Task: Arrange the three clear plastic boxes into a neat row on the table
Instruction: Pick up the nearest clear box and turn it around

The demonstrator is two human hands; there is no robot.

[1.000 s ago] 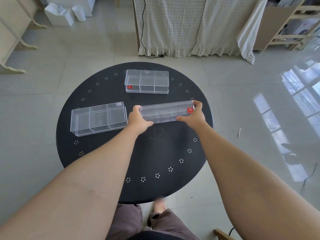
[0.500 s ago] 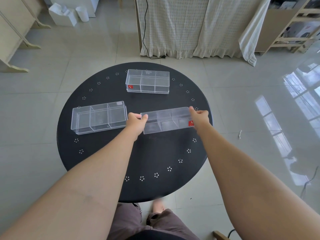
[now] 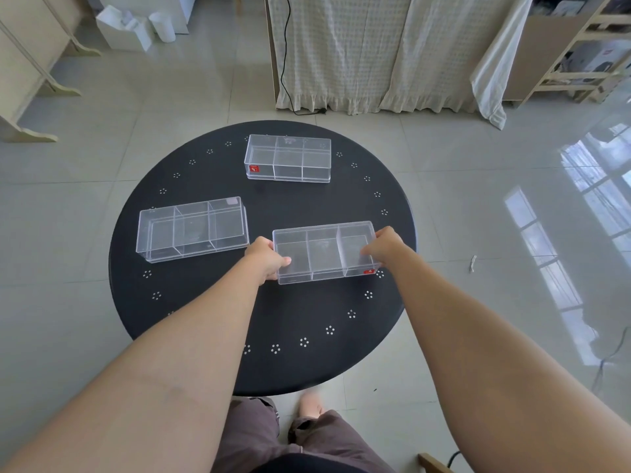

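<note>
I've got the near box (image 3: 324,251) clamped end to end, left hand (image 3: 268,259) wrapped on its left end, right hand (image 3: 380,247) on its right end, and it sits low over the right side of the round black bench (image 3: 211,315); I can't tell if its base is touching. The risk right here: clear, slick plastic held only at the ends, so if one hand squeezes less it could twist or slip out. It's also close to the bench's right edge, so a careless push outward could send a corner over the rim.

The left box (image 3: 192,228) lies just beside my left hand, slightly angled; swing my end too far and I'd knock it crooked. The far box (image 3: 288,158) sits well apart toward the back, square enough, out of line with these two. Nothing lies between the boxes, so the way is open. Off the bench there's a draped cloth (image 3: 375,49), a black cord (image 3: 286,63) and wooden shelving (image 3: 577,46), none in my way.
</note>
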